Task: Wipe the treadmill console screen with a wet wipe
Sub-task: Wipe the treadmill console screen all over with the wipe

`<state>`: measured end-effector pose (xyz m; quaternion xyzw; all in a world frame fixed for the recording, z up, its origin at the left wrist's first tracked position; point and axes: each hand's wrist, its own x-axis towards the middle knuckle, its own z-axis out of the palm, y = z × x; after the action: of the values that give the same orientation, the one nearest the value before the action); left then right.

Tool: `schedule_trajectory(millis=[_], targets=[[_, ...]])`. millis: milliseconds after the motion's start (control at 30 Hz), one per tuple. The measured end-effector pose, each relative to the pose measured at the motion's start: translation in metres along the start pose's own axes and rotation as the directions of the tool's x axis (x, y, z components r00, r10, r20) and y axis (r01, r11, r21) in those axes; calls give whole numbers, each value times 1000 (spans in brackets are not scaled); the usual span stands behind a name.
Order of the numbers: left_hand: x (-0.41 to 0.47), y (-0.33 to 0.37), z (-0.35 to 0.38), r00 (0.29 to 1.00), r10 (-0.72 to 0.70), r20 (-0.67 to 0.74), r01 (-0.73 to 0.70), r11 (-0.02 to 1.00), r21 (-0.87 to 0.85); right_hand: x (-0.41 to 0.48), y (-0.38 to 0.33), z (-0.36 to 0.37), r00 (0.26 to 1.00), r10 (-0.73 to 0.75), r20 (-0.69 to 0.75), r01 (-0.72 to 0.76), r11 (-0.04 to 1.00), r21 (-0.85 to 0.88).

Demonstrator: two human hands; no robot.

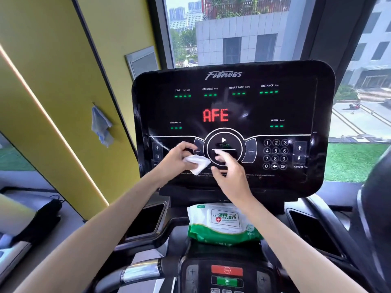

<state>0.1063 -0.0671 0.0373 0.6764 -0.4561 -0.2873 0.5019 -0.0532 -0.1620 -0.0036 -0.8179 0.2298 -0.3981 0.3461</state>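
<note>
Before console screen (232, 106), left hand (179, 155) gripping wet wipe (197, 164), corner pointing down, right hand (229, 174) loose-fingered alongside.

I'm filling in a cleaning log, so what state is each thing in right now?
console screen: powered on, red AFE and green dashes lit.
left hand: grips the wet wipe.
wet wipe: bunched up, white, held low in front of the console screen.
right hand: fingers relaxed, blurred, holding nothing.
wet wipe pack: lying below the console screen, flap looks closed.
blue cloth: hanging on the yellow wall.
</note>
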Motion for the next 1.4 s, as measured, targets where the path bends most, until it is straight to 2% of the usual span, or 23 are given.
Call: schedule_trajectory(millis=[67, 133, 233, 333, 433, 500, 567, 633, 767, 833, 900, 967, 1033, 1133, 1267, 1333, 1400], targets=[[-3, 3, -1, 1000, -29, 12, 30, 994, -104, 14, -12, 5, 988, 120, 93, -135, 974, 180], [-7, 3, 0, 998, -59, 24, 62, 985, -163, 22, -17, 7, 981, 153, 116, -173, 966, 194], [-15, -1, 4, 997, -83, -10, 77, 962, -261, 25, -20, 9, 982, 175, 66, -183, 970, 161], [-21, -7, 5, 987, -92, -133, 37, 928, -370, 26, -24, 13, 961, 253, 111, -275, 912, 305], [-24, -8, 1, 982, -54, -181, -13, 937, -350, 29, -31, 14, 869, 341, 359, -487, 716, 501], [-24, -6, -3, 985, -49, -163, -22, 913, -407, 31, -34, 14, 794, 365, 486, -596, 621, 509], [-25, -4, -7, 990, -28, -140, -31, 913, -407, 33, -37, 14, 775, 379, 506, -621, 604, 499], [-26, -5, -9, 991, 17, -135, -62, 940, -337, 35, -37, 16, 765, 398, 505, -639, 564, 523], [-30, 1, -10, 974, 81, -213, -140, 951, -276, 36, -37, 18, 744, 415, 524, -668, 496, 555], [-33, 6, -17, 980, 107, -168, -153, 945, -288, 37, -37, 18, 749, 444, 493, -663, 480, 575], [-36, 9, -30, 995, 85, -44, -93, 969, -231, 37, -36, 16, 771, 451, 449, -635, 491, 596], [-41, 11, -43, 995, 4, 100, 14, 984, -175, 37, -36, 15, 791, 448, 418, -610, 522, 595], [-43, 14, -49, 986, -82, 149, 112, 972, -208, 38, -37, 16, 813, 433, 390, -582, 577, 573], [-44, 19, -40, 978, -182, 104, 205, 934, -293, 37, -43, 16, 841, 364, 399, -536, 657, 531], [-41, 12, -22, 978, -181, 101, 193, 973, -128, 34, -48, 19, 841, 351, 411, -533, 670, 517], [-40, 12, -19, 981, -193, 27, 195, 969, -151, 33, -46, 20, 852, 392, 346, -522, 684, 510], [-39, 14, -22, 971, -224, -77, 211, 966, -151, 31, -43, 22, 914, 361, 188, -406, 781, 475]])
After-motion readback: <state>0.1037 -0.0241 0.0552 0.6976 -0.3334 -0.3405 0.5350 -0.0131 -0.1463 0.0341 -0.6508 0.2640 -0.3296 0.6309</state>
